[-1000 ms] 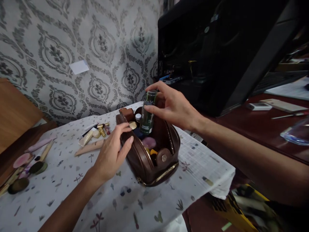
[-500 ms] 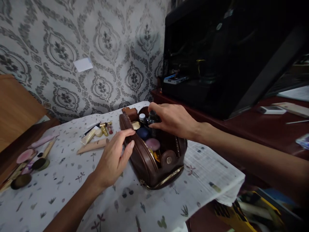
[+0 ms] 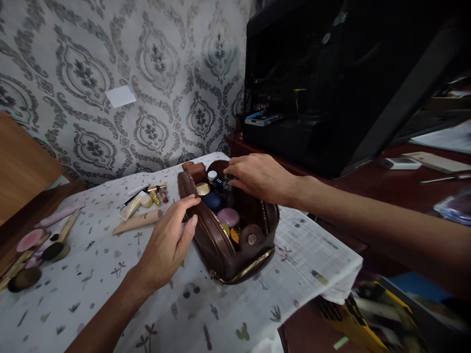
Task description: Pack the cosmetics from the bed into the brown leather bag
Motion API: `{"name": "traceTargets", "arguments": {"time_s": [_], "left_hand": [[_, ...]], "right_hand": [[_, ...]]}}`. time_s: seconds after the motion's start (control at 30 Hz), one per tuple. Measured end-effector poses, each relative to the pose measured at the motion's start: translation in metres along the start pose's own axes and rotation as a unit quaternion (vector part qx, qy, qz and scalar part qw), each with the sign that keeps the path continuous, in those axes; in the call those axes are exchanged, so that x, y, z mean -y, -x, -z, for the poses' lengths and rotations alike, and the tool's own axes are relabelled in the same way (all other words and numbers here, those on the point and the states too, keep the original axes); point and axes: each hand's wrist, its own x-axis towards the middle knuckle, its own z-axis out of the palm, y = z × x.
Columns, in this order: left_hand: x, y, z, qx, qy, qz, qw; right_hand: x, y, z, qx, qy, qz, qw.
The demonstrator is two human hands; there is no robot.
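Note:
A brown leather cosmetic bag point(image 3: 217, 247) stands unzipped on the cloth. My left hand point(image 3: 167, 245) rests its fingertips on the bag's left rim, thumb and fingers apart. Over the far right part of the opening is my right hand point(image 3: 263, 179), its fingers closed around the top of a dark bottle point(image 3: 228, 196) that sits down inside. Beside that bottle stands a small dark bottle with a white cap point(image 3: 212, 175). A gold-coloured round item point(image 3: 202, 189), a dark blue round item point(image 3: 212, 201) and a pink round item point(image 3: 228, 216) lie nearer the left side.
Left of the bag lie a beige tube point(image 3: 138, 222), a cream tube point(image 3: 130, 208) and gold-coloured small items point(image 3: 155, 197). Makeup brushes point(image 3: 55, 251) are spread at the far left of the patterned cloth point(image 3: 121, 304). A large black glossy case point(image 3: 316, 88) stands behind on the right.
My right hand has lowered the dark bottle deeper into the bag. My left hand keeps its place on the rim. The whole view has shifted slightly.

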Motion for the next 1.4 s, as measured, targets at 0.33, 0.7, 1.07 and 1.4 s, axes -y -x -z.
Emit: {"name": "traceTargets", "arguments": {"time_s": [0.33,0.7,1.07,1.4], "left_hand": [[-0.001,0.004,0.002,0.011,0.000,-0.003,1.000],[0.000,0.003,0.002,0.012,0.012,-0.017,1.000],[-0.012,-0.043,0.022,0.076,-0.059,0.006,0.995],[-0.021,-0.153,-0.011,0.382,-0.379,-0.016,0.843]], "right_hand": [[0.013,-0.012,0.002,0.012,-0.005,0.012,1.000],[0.003,-0.020,-0.007,-0.023,-0.009,-0.016,1.000],[0.007,-0.011,0.000,-0.011,0.014,-0.012,1.000],[0.002,-0.011,0.005,0.004,-0.037,0.041,0.998]]}}
